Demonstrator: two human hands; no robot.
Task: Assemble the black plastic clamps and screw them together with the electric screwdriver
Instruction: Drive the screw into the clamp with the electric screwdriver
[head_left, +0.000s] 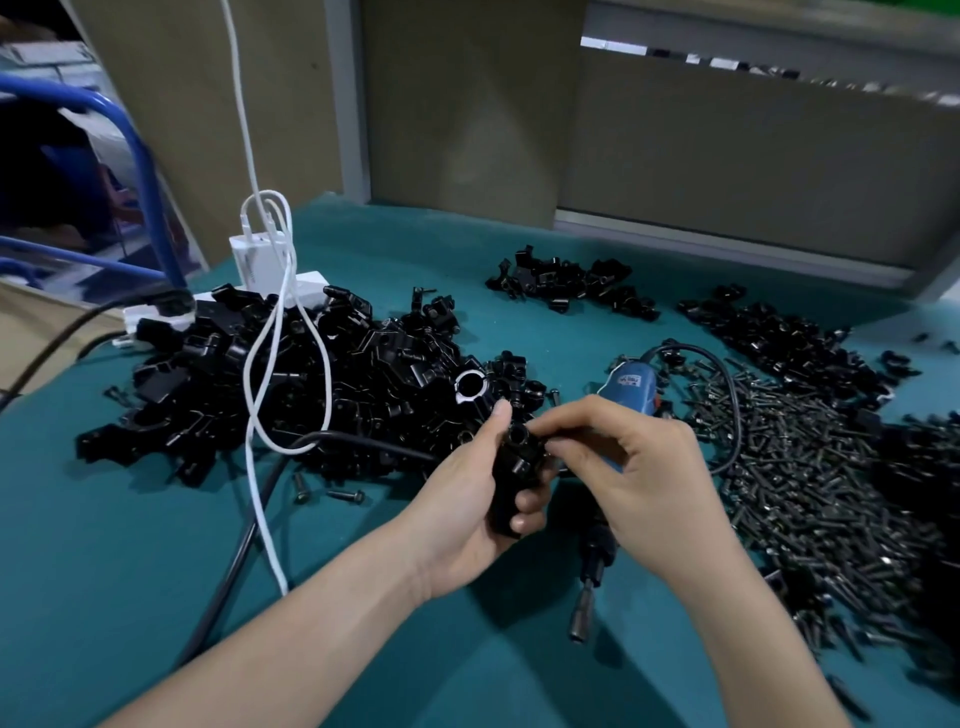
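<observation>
My left hand (470, 499) grips a black plastic clamp (511, 478) upright above the teal table. My right hand (639, 478) pinches at the clamp's top right side, fingertips closed on a small dark part that I cannot make out. The blue electric screwdriver (631, 387) lies on the table under my right hand, its black nose and metal bit (584, 608) pointing toward me. A big heap of black clamp parts (291, 384) fills the left middle. A spread of dark screws (810, 478) lies to the right.
A white charger block with white cables (260, 260) stands behind the heap; one cable loops over it. A black cord (228, 561) runs across the teal mat (130, 571). Smaller clamp piles (566, 283) sit farther back. Beige partition walls close off the rear.
</observation>
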